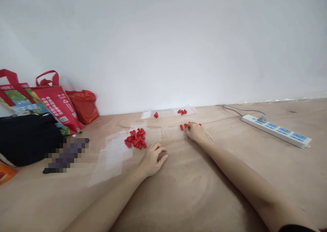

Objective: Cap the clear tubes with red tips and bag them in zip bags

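Observation:
My left hand [152, 159] rests on the wooden table with its fingers apart and nothing in them. Just beyond it lies a pile of small red balloon-shaped pieces [137, 138]. Side by side, a row of thin pale sticks [173, 133] runs between the pile and my right hand. My right hand [195, 131] is at the right part of that row, fingers bent together at the sticks' far ends. Several red pieces [182, 127] sit along those ends, some partly covered by the hand. What its fingertips hold is hidden. More pale sticks [209, 135] show right of it.
Clear zip bags [113, 160] lie left of the pile. Near the wall are bags with red pieces [182, 112]. A white power strip [277, 130] with a plugged-in cable lies right. Shopping bags [57, 104] and a black cloth item [28, 136] stand left.

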`<state>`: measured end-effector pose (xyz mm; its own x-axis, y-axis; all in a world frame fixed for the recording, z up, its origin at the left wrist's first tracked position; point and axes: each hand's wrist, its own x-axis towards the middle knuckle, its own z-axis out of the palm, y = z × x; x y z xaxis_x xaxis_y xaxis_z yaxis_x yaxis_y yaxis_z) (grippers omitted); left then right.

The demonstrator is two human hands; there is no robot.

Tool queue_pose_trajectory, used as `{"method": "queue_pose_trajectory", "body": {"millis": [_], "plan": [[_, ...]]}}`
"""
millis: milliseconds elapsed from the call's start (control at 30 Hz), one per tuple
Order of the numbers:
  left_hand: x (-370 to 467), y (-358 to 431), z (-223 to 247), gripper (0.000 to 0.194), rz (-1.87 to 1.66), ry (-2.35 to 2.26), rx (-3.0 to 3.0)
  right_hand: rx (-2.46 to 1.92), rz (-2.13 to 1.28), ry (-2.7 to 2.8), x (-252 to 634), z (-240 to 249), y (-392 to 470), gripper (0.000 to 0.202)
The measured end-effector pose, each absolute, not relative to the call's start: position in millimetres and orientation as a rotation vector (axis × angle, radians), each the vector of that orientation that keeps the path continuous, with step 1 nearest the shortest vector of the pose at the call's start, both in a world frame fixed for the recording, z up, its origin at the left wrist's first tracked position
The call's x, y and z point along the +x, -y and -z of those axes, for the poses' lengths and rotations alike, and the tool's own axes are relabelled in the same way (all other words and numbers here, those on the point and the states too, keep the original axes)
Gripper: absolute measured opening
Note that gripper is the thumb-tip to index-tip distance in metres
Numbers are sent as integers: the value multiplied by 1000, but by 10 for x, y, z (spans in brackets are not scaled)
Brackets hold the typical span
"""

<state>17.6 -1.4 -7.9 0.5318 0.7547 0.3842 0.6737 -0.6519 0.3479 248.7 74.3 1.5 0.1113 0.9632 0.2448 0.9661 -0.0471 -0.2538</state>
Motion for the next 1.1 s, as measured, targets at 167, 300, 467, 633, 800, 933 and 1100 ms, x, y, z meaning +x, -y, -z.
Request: {"method": "queue_pose_trajectory", "body": {"millis": [167, 300, 467, 633, 800, 933, 1100], "plan": [[177, 15, 80, 14, -763, -1232, 2621, -2049, -5, 1929, 2385, -43, -780, 31], [195, 26, 97, 13, -755, -1233, 2638, -2159, -78, 1900, 2363, -81, -794, 36], [152, -10, 76, 13, -833, -1542, 2686, -2270, -70, 1920, 2357, -87, -848, 40], [-85, -161, -50, 15, -886, -2084, 2683, -2326, -59, 1943, 2288, -42, -933, 33], [-250, -274, -64, 20, -736, -2198, 2690, -2323, -42, 1967, 2276, -71, -887, 32], [-272, -285, -63, 19, -695, -2169, 2704, -2247, 8, 1959, 2374, -114, -711, 40], [-173, -189, -97, 11, -1080, -1958, 2720, -1779, -27, 2088, 2571, -39, -398, 26]]}}
